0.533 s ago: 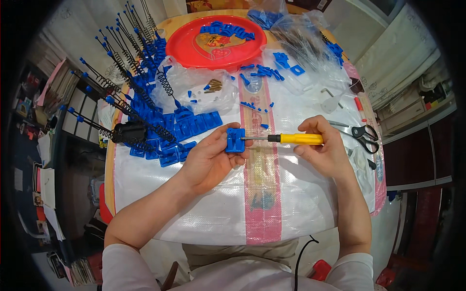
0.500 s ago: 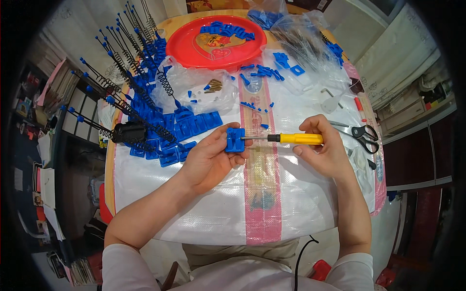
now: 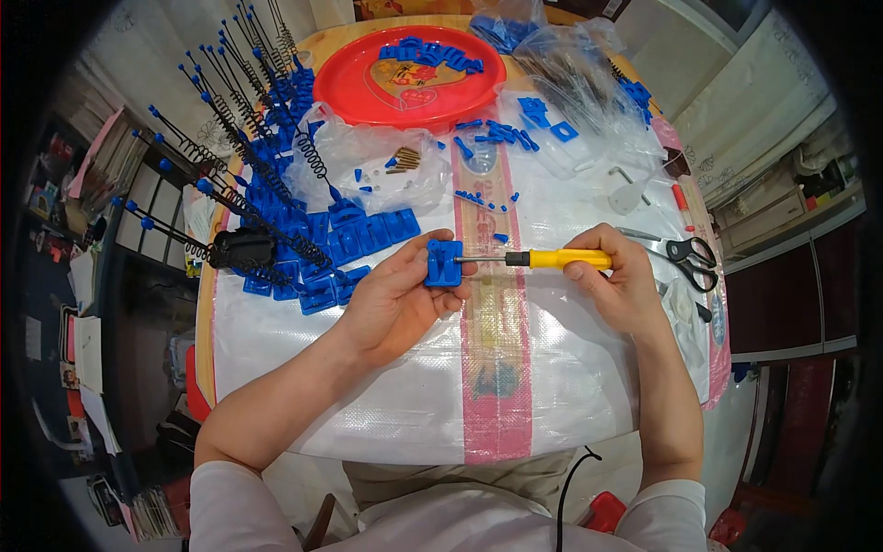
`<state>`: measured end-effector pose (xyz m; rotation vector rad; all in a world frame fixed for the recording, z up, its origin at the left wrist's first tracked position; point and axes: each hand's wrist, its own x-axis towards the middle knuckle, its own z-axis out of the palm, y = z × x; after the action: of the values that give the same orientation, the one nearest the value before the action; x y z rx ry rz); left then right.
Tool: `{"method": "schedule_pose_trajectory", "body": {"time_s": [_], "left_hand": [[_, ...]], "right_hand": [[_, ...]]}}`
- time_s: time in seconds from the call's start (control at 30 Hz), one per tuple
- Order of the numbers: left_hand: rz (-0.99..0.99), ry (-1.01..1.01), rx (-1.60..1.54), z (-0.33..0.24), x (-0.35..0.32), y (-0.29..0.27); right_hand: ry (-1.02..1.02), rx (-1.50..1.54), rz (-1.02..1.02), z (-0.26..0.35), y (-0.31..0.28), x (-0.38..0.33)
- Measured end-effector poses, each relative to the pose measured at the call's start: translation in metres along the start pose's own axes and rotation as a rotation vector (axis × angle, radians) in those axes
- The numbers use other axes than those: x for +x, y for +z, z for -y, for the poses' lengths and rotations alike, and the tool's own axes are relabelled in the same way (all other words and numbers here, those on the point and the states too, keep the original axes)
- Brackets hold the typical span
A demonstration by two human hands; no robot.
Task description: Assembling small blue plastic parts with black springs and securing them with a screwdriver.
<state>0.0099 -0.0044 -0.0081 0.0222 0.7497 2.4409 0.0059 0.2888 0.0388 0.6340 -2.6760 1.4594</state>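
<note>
Over the middle of the table, my left hand [image 3: 402, 290] is closed around a small blue plastic block [image 3: 445, 263], fingers behind and below it. My right hand [image 3: 618, 281] grips the yellow handle of a screwdriver [image 3: 563, 258] between thumb and fingers. The screwdriver lies level, its metal shaft pointing left, and its tip meets the block's right side. Whatever the tip touches there is too small to make out.
Blue bases with black springs [image 3: 276, 198] crowd the left side. A red tray [image 3: 340, 97] of blue parts stands at the back. Brass-coloured pins [image 3: 403, 160] lie on a clear bag. Black-handled scissors [image 3: 692, 264], a hex key [image 3: 635, 184] and a plastic bag [image 3: 589, 74] lie rightward.
My right hand's fingers have closed round the screwdriver handle, where they stood more apart before. The blue block and my left hand have hardly moved.
</note>
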Motion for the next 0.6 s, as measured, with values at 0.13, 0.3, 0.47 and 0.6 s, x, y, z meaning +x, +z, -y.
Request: {"method": "schedule_pose_trajectory", "body": {"time_s": [0.13,0.3,0.47,0.6], "left_hand": [[-0.007,0.003,0.006,0.001,-0.002,-0.002],[0.010,-0.002,0.003,0.000,-0.001,-0.001],[-0.004,0.000,-0.010,0.000,-0.001,0.000],[-0.012,0.000,-0.020,0.000,0.000,-0.001]], "right_hand": [[0.013,-0.009,0.012,-0.002,0.002,0.002],[0.009,0.079,-0.088,-0.001,0.009,0.001],[0.000,0.060,-0.028,-0.001,0.005,0.001],[0.031,0.017,-0.008,0.002,0.003,0.002]]}}
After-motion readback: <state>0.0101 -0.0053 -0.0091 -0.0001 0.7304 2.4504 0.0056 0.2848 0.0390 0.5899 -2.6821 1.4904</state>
